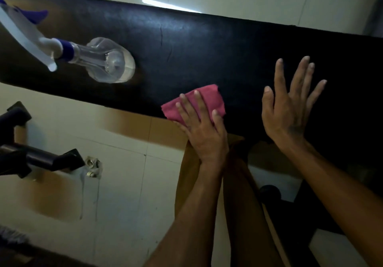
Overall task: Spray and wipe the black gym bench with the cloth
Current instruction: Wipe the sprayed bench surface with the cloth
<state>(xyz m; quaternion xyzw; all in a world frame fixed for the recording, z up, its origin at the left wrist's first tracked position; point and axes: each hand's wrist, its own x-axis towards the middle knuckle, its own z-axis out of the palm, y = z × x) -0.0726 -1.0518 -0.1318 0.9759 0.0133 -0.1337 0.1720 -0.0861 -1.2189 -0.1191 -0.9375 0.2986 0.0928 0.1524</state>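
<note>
The bench [207, 44] spans the frame from upper left to right; wiping is judged under way, most of the pad left. The bottle [107, 61] is set down upright, upper left. The cloth [209, 96], at centre, is pressed flat under the left hand [202, 125], fingers slightly apart. The right hand [290, 109] is spread open, holding nothing; contact with the pad cannot be told.

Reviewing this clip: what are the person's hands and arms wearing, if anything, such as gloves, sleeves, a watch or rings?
Nothing visible. The left hand and right hand are bare, without gloves, and both forearms are uncovered as far as the frame shows, so no sleeves appear. No watch, wristband or rings show, though the lighting is dim.
</note>
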